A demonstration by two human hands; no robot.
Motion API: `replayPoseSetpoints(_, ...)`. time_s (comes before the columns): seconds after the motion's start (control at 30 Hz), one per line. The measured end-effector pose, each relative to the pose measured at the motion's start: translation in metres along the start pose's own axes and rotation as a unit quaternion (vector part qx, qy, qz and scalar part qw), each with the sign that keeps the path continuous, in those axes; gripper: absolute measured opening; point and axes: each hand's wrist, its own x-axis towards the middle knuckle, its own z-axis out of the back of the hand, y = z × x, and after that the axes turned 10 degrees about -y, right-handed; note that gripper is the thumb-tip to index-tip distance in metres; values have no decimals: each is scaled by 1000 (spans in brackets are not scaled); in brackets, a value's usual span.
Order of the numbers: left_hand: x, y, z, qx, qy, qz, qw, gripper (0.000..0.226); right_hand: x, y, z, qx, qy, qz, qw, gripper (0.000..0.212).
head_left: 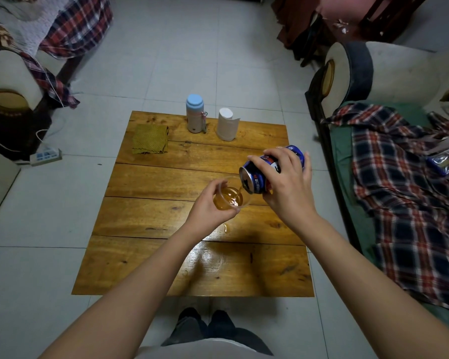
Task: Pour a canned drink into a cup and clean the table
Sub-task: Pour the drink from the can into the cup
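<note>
My right hand (287, 187) grips a blue drink can (254, 177) tipped on its side, its open end over a clear plastic cup (233, 194). Amber liquid runs from the can into the cup, which is partly full. My left hand (209, 209) holds the cup from its left side, fingers curled round its wall, above the wooden table (166, 224). A small amber spill (226, 227) lies on the table just below the cup. A folded yellow-green cloth (150, 139) lies at the table's far left.
A bottle with a light blue lid (195, 114) and a roll of white paper (227, 124) stand at the table's far edge. Sofas with plaid fabric flank the table at left and right (399, 177). A power strip (46, 156) lies on the tiled floor at left.
</note>
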Motion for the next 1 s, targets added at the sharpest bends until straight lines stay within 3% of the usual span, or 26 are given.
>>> replayPoseSetpoints(0.3,-1,0,2,-10,-24,5,1000,66,-2,-2,-5,15,-2,-18,1000,73)
replayPoseSetpoints(1.0,10,35,10,-52,-88,68,992,61,-30,-14,-53,138,58,-176,973,81)
